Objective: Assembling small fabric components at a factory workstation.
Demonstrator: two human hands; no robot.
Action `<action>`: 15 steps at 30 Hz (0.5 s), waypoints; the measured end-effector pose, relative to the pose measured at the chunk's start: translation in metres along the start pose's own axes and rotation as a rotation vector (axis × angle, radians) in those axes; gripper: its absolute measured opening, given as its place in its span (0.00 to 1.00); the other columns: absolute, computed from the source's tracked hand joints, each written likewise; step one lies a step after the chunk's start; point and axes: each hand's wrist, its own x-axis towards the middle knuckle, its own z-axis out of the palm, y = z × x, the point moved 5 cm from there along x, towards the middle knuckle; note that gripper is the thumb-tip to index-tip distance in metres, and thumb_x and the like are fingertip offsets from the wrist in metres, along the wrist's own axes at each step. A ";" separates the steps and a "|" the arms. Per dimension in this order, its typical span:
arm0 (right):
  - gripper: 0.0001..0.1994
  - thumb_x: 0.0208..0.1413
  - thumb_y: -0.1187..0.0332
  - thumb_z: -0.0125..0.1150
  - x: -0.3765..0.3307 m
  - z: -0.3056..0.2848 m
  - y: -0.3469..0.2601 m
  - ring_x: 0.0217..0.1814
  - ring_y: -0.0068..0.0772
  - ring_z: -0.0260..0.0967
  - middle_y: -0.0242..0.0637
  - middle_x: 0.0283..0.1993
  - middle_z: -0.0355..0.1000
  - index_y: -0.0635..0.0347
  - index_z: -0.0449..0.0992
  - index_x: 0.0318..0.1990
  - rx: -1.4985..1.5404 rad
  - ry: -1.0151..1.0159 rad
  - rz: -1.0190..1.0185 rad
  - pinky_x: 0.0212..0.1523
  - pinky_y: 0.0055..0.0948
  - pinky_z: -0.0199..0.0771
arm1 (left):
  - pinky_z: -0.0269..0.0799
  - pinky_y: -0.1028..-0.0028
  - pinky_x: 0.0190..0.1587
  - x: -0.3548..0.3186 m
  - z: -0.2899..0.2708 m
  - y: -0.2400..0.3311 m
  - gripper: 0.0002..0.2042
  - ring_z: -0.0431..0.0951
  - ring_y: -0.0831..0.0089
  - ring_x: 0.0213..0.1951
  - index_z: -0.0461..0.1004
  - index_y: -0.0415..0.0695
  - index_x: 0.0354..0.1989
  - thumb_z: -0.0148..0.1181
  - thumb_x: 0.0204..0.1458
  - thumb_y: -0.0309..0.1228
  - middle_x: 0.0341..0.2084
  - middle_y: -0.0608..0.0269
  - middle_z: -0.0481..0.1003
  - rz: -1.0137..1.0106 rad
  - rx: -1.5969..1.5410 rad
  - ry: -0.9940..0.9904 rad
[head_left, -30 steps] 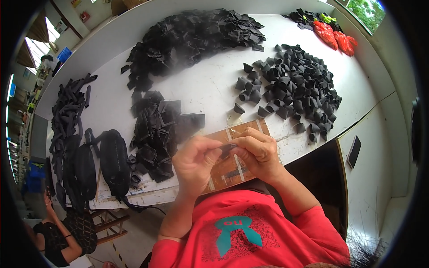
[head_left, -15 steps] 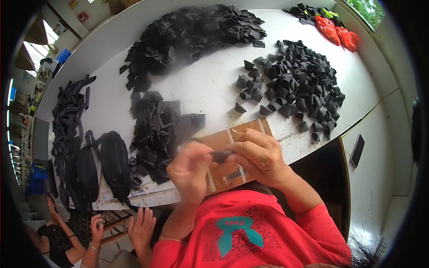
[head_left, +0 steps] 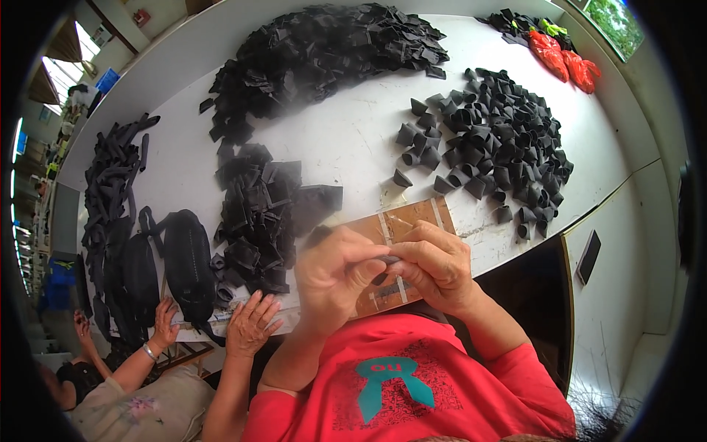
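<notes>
A small black fabric piece (head_left: 386, 261) is pinched between my two hands above a brown board, with much of it hidden by the fingers. My left hand (head_left: 333, 276) grips its left end, thumb against forefinger. On the other side my right hand (head_left: 436, 264) closes its thumb and fingers on the same piece. The brown board (head_left: 438, 214), crossed by pale strips, lies on the table edge under both hands. Just left of the board is a heap of flat black fabric pieces (head_left: 254, 214). Curled black pieces (head_left: 493, 132) form a pile beyond my right hand.
A larger black heap (head_left: 324, 51) covers the far side of the white table (head_left: 346, 125). Black bags (head_left: 188, 258) and black strips (head_left: 110, 177) lie at left. A co-worker's hands (head_left: 250, 324) rest at the table edge. Red plastic bags (head_left: 563, 62) sit far right.
My hands have come closer together on the black fabric piece, the left moving right. The co-worker's hands have moved up onto the table edge beside the black bags.
</notes>
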 end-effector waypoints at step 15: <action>0.10 0.31 0.77 0.63 -0.013 0.015 0.011 0.18 0.30 0.57 0.36 0.21 0.64 0.64 0.71 0.26 -0.071 0.186 -0.134 0.16 0.25 0.57 | 0.64 0.80 0.24 -0.002 0.002 -0.001 0.05 0.68 0.75 0.23 0.74 0.37 0.29 0.60 0.43 0.24 0.21 0.61 0.70 0.212 0.193 0.036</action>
